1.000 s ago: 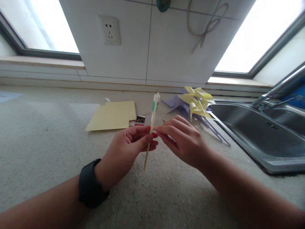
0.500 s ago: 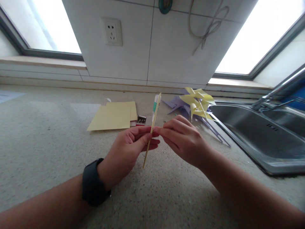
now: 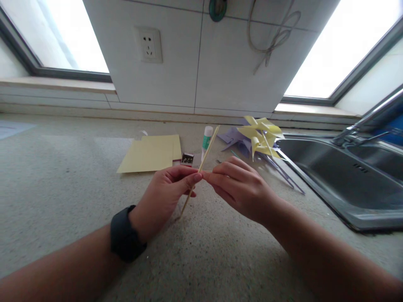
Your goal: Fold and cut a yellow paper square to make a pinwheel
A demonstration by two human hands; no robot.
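My left hand (image 3: 165, 195), with a black watch on the wrist, pinches a thin wooden stick (image 3: 206, 153) near its middle. The stick leans up and to the right, and its lower end is close to the speckled counter (image 3: 63, 188). My right hand (image 3: 241, 186) has its fingertips pressed together against the stick at the same spot. Whether something small is between those fingertips is hidden.
Behind the hands lie yellow paper sheets (image 3: 147, 154), a small open box (image 3: 187, 158) and a glue stick (image 3: 206, 137). Yellow and purple paper pinwheels (image 3: 260, 136) lie by the steel sink (image 3: 352, 180) at the right. A wall socket (image 3: 148, 45) is above.
The stick has tilted further to the right and its lower end has come down toward the counter. Both hands have dropped slightly and stay pinched at the stick's middle.
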